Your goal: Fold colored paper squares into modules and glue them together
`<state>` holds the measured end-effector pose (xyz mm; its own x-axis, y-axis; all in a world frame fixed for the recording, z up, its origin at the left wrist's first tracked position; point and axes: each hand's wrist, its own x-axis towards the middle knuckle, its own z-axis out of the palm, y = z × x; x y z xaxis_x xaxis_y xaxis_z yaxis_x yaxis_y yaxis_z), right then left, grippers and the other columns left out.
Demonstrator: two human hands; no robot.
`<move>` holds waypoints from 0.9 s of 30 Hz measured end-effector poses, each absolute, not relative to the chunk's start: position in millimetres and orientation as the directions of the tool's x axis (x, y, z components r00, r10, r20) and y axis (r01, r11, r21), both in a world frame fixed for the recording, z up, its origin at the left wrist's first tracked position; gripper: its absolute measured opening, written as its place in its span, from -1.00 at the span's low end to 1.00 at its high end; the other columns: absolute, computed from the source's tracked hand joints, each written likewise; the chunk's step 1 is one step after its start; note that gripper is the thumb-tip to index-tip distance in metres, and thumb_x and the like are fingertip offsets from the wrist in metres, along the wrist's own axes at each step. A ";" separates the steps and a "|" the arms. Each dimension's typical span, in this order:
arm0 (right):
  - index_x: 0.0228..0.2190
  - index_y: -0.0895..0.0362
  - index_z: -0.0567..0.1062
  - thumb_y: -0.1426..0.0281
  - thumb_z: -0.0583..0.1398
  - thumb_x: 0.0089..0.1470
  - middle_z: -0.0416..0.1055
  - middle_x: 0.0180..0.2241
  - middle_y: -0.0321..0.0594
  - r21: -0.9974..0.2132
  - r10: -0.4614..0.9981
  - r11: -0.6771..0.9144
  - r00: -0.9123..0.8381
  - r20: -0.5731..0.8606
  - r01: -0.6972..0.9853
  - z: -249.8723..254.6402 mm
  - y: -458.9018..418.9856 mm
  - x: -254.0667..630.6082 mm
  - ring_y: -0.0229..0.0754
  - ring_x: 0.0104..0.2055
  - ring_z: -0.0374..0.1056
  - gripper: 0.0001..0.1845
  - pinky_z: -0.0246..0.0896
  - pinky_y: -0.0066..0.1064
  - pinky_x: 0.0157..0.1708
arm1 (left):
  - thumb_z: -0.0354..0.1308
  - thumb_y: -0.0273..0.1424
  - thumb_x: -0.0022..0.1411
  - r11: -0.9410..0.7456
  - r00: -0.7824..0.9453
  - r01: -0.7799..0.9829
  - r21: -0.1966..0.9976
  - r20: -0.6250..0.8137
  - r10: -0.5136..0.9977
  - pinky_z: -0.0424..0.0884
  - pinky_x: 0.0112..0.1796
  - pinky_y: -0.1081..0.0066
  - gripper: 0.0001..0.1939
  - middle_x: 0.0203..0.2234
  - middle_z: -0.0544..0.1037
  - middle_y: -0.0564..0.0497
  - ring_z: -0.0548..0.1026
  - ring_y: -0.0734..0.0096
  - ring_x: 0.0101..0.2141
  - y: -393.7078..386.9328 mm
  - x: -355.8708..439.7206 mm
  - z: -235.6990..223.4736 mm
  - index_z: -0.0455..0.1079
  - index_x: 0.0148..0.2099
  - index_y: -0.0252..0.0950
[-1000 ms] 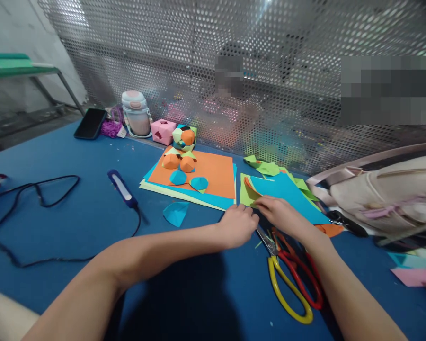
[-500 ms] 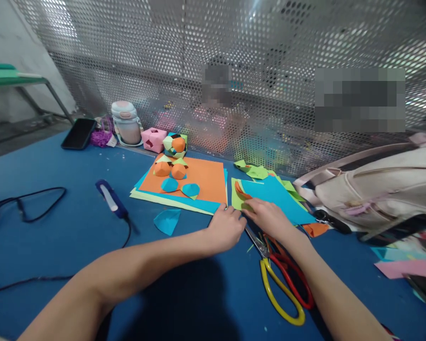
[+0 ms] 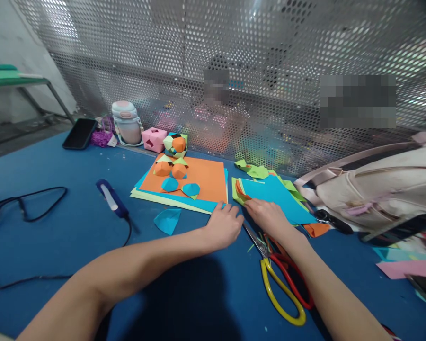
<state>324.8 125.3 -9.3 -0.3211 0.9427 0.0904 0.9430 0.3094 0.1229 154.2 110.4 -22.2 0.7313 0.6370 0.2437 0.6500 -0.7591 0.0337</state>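
My left hand [image 3: 224, 228] rests by the front right corner of a stack of coloured sheets [image 3: 213, 177], orange on top. Its fingers are curled, and whatever lies under them is hidden. Close on the right, my right hand [image 3: 268, 217] has bent fingers against some folded orange paper [image 3: 240, 188] on a yellow-green sheet [image 3: 235, 195]. Its fingertips are partly covered, so I cannot make out what they grip. Scissors [image 3: 266, 258] with one yellow and one red handle lie just below the right hand. A blue sheet [image 3: 275, 194] spreads beyond it.
Small orange and blue folded pieces [image 3: 179, 170] sit on the stack. A loose blue piece [image 3: 167, 221] lies in front. Behind stand a paper ball [image 3: 177, 144], a pink box [image 3: 154, 139] and a bottle [image 3: 128, 125]. A bag [image 3: 379, 184] lies right; a metal screen [image 3: 156, 61] bounds the back.
My left hand has shifted slightly left, and a small gap now shows between the hands. My right hand has moved slightly over the yellow-green sheet's front edge. The scissors stay put.
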 end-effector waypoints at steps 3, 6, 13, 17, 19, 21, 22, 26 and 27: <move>-0.30 0.12 0.49 0.40 -0.01 0.18 0.49 -0.26 -0.09 0.071 0.948 0.283 -0.290 0.131 0.957 -12.4 125.5 324.2 -0.09 -0.32 0.41 -0.73 0.04 -0.40 -0.46 | -0.13 -0.37 0.28 -0.755 0.726 0.654 0.039 0.246 0.642 0.17 -0.05 0.11 -0.73 -0.20 0.43 -0.15 0.35 0.15 -0.12 110.4 154.8 -24.6 0.37 -0.19 -0.36; -0.31 0.10 0.49 0.39 0.00 0.16 0.48 -0.25 -0.12 -0.011 0.951 0.266 -0.260 0.170 0.964 -17.1 126.7 324.2 -0.09 -0.27 0.40 -0.74 0.07 -0.39 -0.41 | -0.14 -0.35 0.28 -0.755 0.724 0.654 0.047 0.250 0.642 0.15 -0.02 0.10 -0.71 -0.21 0.43 -0.16 0.35 0.16 -0.10 110.3 155.5 -26.4 0.37 -0.18 -0.36; -0.42 0.11 0.44 0.43 0.07 0.05 0.46 -0.36 -0.18 -0.249 0.957 0.254 -0.206 0.204 0.934 -22.4 132.5 328.0 -0.14 -0.33 0.36 -0.86 0.13 -0.40 -0.36 | -0.14 -0.34 0.28 -0.761 0.728 0.645 0.063 0.252 0.638 0.15 0.00 0.08 -0.70 -0.19 0.43 -0.19 0.36 0.15 -0.09 111.1 156.2 -25.0 0.37 -0.16 -0.39; -0.48 0.10 0.39 0.38 0.04 0.05 0.43 -0.41 -0.21 -0.388 0.962 0.254 -0.188 0.200 0.886 -21.0 134.0 329.3 -0.17 -0.35 0.34 -0.84 0.15 -0.40 -0.34 | -0.11 -0.38 0.26 -0.759 0.716 0.621 0.195 0.252 0.651 0.10 0.05 0.03 -0.72 -0.15 0.42 -0.24 0.33 0.10 -0.04 112.0 155.3 -23.4 0.37 -0.17 -0.42; -0.50 0.10 0.36 0.34 0.02 0.06 0.41 -0.45 -0.23 -0.452 0.966 0.242 -0.172 0.192 0.859 -20.4 134.9 330.2 -0.18 -0.38 0.33 -0.81 0.16 -0.40 -0.35 | -0.06 -0.42 0.22 -0.706 0.674 0.567 0.425 0.254 0.694 0.06 0.07 0.00 -0.77 -0.11 0.40 -0.27 0.31 0.06 0.00 113.5 155.6 -23.3 0.37 -0.20 -0.43; -0.52 0.10 0.34 0.31 0.01 0.06 0.40 -0.51 -0.26 -0.506 0.973 0.220 -0.152 0.174 0.834 -19.6 135.9 331.8 -0.19 -0.43 0.32 -0.79 0.16 -0.41 -0.39 | 0.00 -0.48 0.16 -0.611 0.625 0.481 0.629 0.243 0.742 0.10 0.07 0.02 -0.82 -0.09 0.39 -0.27 0.30 0.05 0.01 117.0 157.3 -23.3 0.37 -0.22 -0.42; -0.52 0.10 0.33 0.30 0.01 0.06 0.39 -0.54 -0.27 -0.529 0.977 0.206 -0.142 0.160 0.823 -19.0 136.4 332.7 -0.20 -0.46 0.31 -0.79 0.16 -0.41 -0.41 | 0.01 -0.50 0.13 -0.565 0.602 0.446 0.694 0.234 0.763 0.14 0.06 0.07 -0.82 -0.09 0.40 -0.25 0.31 0.09 0.00 119.8 158.7 -23.2 0.37 -0.21 -0.41; -0.50 0.11 0.34 0.27 0.01 0.05 0.39 -0.58 -0.30 -0.601 0.988 0.153 -0.110 0.108 0.785 -14.6 137.3 335.8 -0.23 -0.52 0.31 -0.77 0.14 -0.44 -0.47 | -0.05 -0.58 0.12 -0.372 0.478 0.357 0.857 0.175 0.861 0.35 -0.09 0.28 -0.69 -0.16 0.46 -0.17 0.44 0.30 -0.17 136.3 166.8 -23.3 0.30 -0.07 -0.37; -0.50 0.12 0.34 0.26 0.02 0.05 0.39 -0.59 -0.30 -0.614 0.989 0.146 -0.108 0.099 0.776 -13.2 137.2 336.1 -0.24 -0.53 0.31 -0.77 0.14 -0.44 -0.48 | -0.06 -0.58 0.12 -0.308 0.435 0.326 0.894 0.148 0.888 0.37 -0.12 0.30 -0.68 -0.17 0.47 -0.17 0.45 0.33 -0.20 140.9 169.0 -23.8 0.28 -0.05 -0.38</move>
<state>336.1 137.2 -13.2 -0.1077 0.9892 0.0990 0.7755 0.1459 -0.6142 169.0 140.9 -23.8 0.4350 0.8882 0.1477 0.3260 -0.3083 0.8937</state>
